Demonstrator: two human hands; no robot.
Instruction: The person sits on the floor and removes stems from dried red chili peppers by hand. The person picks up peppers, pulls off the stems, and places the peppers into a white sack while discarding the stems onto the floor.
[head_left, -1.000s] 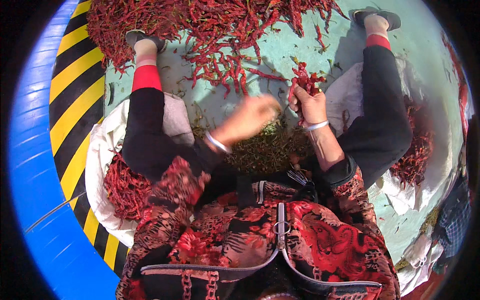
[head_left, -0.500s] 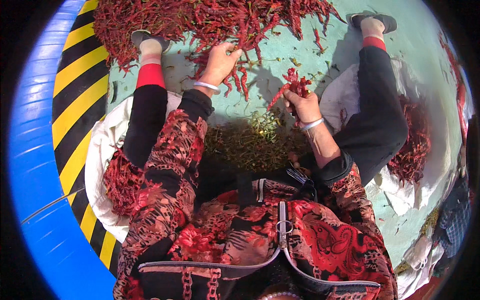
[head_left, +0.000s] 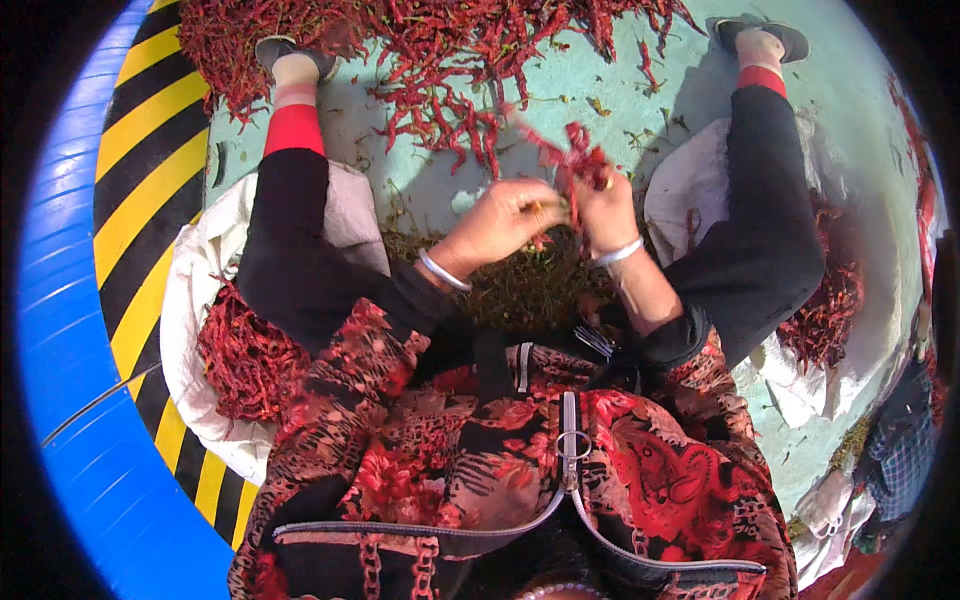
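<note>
My right hand (head_left: 608, 212) is closed round a small bunch of dried red chilies (head_left: 578, 155), which stick out above the thumb and fingers. Close beside it on the left, my left hand (head_left: 505, 222) has its fingertips pinched together at the lower end of that bunch. Motion blurs those fingertips, and what lies between them is too small to make out. Under both hands, between my legs, is a heap of greenish-brown stalks (head_left: 530, 290), partly hidden by my hands and sleeves.
A large pile of dried red chilies (head_left: 450, 40) spreads across the far floor. White sacks (head_left: 185, 330) with red chilies (head_left: 250, 355) lie beside my left leg, and more chilies (head_left: 825, 295) by my right. Blue padding (head_left: 70, 330) and a yellow-black striped edge (head_left: 150, 200) run along the left.
My left hand has come back from the edge of the chili pile, toward me and to the right, and meets my right hand. The right hand still holds its chilies, nearly in place.
</note>
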